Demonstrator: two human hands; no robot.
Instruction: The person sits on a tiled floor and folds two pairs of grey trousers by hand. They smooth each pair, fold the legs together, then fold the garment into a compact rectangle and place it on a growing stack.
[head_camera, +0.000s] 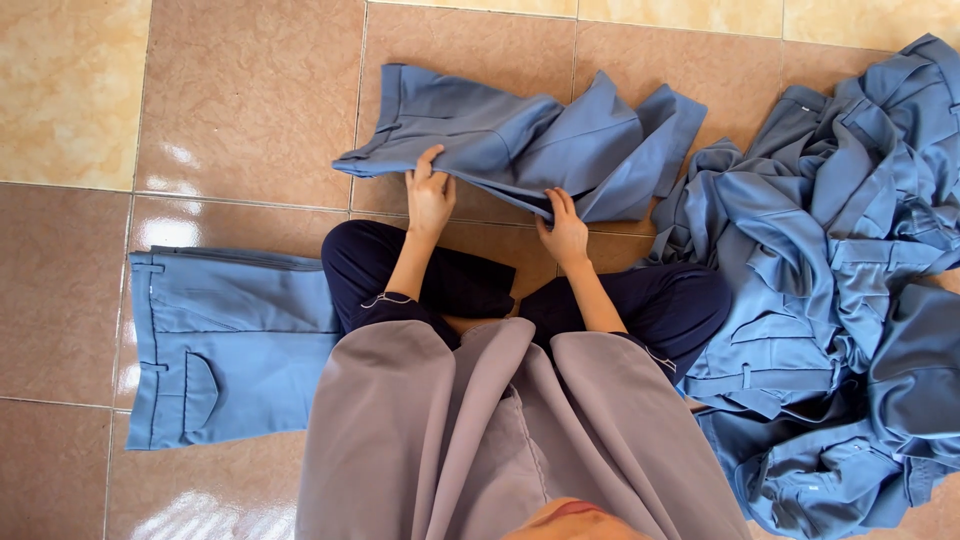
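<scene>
The person sits cross-legged on the tiled floor (250, 110) with a blue garment (520, 140) spread just ahead of the knees, within arm's reach for handling. The left hand (430, 197) and right hand (565, 232) each pinch its near edge, fingers closed on cloth. Left of the knees lies a flattened pair of trousers (230, 345); right, a heap of blue clothing (840, 280).

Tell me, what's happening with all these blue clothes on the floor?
A person sits cross-legged on the tiled floor. Their left hand and right hand both grip the near edge of a crumpled pair of blue trousers spread in front of them. Another pair lies flat and folded by their left knee. A big jumbled heap of the same blue garments sits on their right side.
</scene>
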